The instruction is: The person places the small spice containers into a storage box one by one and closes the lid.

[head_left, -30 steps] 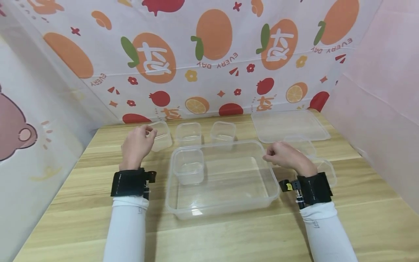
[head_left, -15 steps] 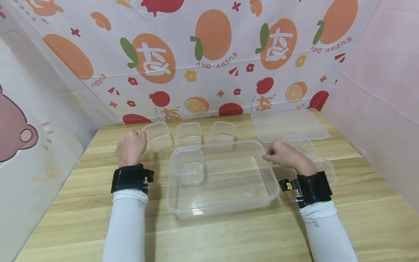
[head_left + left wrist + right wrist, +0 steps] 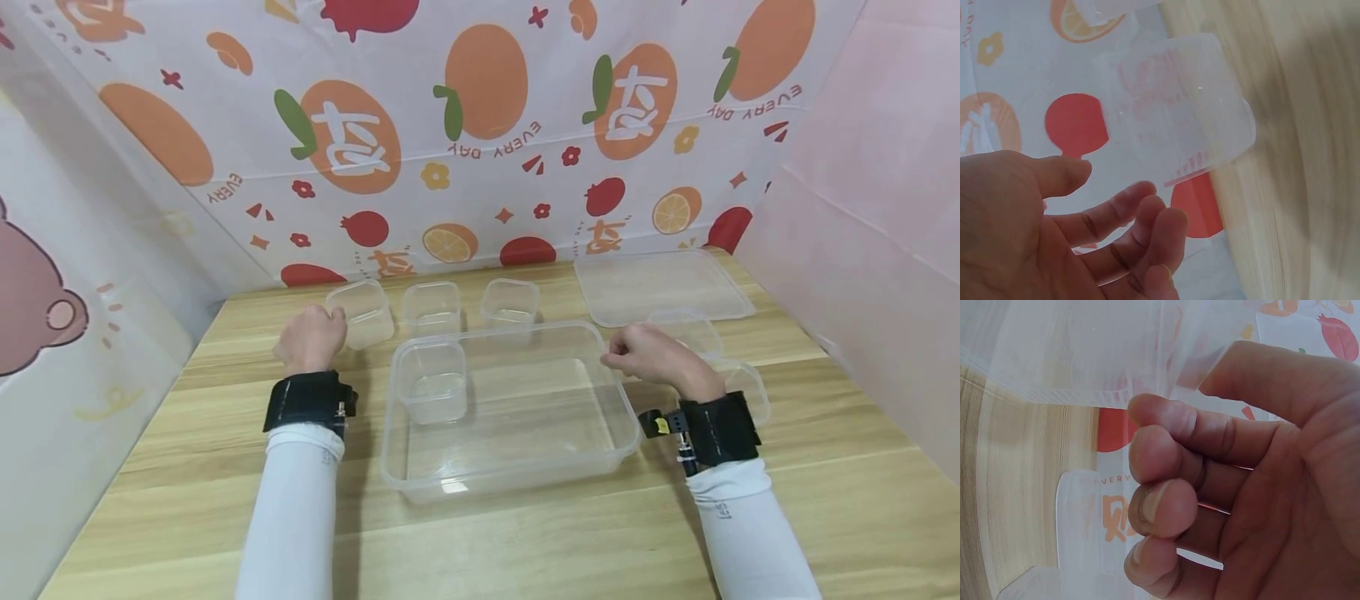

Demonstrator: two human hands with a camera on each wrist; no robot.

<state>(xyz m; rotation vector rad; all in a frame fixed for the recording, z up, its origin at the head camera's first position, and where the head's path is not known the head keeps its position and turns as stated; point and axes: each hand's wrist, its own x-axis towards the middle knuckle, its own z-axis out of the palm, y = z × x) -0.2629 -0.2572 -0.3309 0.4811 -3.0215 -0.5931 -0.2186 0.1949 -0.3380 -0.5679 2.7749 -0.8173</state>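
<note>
My left hand (image 3: 311, 337) is beside the leftmost small clear plastic container (image 3: 367, 312), at the back left of the table. In the left wrist view, the thumb and loosely bent fingers stand apart, with that small container (image 3: 1172, 106) just beyond the fingertips. At the right, my right hand (image 3: 648, 357) pinches the rim of a large clear rectangular container (image 3: 517, 477) between thumb and index finger. The right wrist view shows the large container's wall (image 3: 1116, 356) between those two, the other fingers curled. Another small clear container (image 3: 433, 396) sits inside the large one, in its back left corner.
Two more small clear containers (image 3: 432, 302) (image 3: 512, 298) stand behind the large one. A large clear lid (image 3: 663, 287) lies at the back right, with small clear lids (image 3: 693, 327) (image 3: 752, 392) partly behind the right hand. A fruit-print cloth (image 3: 487, 192) hangs along the table's back edge.
My left hand has drawn back from the leftmost small container, first toward the left and front, then slightly right again. The right hand stays on the large container's rim.
</note>
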